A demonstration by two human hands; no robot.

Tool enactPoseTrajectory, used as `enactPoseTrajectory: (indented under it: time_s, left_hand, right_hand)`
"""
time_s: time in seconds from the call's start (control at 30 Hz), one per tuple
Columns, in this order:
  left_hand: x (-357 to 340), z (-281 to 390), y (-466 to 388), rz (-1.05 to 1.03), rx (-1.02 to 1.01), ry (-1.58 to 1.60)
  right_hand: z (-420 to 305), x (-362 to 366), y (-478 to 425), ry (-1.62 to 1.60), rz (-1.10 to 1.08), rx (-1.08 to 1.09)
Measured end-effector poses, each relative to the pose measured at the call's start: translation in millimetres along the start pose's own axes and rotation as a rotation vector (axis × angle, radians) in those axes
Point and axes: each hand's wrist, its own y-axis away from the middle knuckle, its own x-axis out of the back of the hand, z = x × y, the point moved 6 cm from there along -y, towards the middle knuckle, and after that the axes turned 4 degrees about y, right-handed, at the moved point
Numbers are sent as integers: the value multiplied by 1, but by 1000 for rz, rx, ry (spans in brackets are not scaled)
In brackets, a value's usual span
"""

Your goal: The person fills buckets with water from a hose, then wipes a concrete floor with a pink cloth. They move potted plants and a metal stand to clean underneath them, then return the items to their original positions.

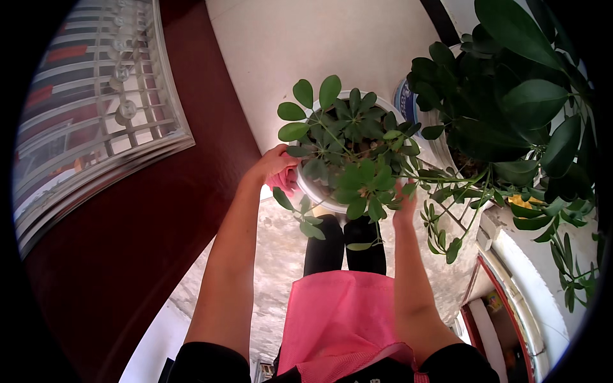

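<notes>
A white round pot (310, 192) holding a green umbrella plant (366, 184) stands before me at the centre. My left hand (274, 163) is at the pot's left side, holding a crumpled pink cloth (283, 181) against or beside the rim. At the lower right of the pot is my right hand (405, 198), partly covered by leaves; its fingers seem to touch the pot's side, but their grip is hidden. Dark soil shows between the stems.
A larger potted plant (507, 115) spreads its leaves and trailing stems on the right. Behind it stands a blue-labelled white bucket (407, 103). A dark red wall panel (210, 95) and a barred window (110, 95) are on the left. A pale ledge (306, 38) lies beyond the pot.
</notes>
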Motion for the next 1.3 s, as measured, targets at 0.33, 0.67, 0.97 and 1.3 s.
enactPoseTrajectory:
  time_s: [0.33, 0.67, 0.97, 1.3]
  left_hand:
    - [-13, 35, -17, 128, -50, -587]
    - [-13, -64, -15, 244, -307, 13]
    - [-28, -118, 37, 193, -141, -38]
    - [-42, -183, 117, 159, 27, -206]
  right_hand:
    - [7, 9, -75, -359, -291, 240]
    - [-25, -14, -73, -85, -309, 344]
    - [-86, -36, 11, 1258, -56, 477]
    - [-59, 54, 116, 1229, 26, 181]
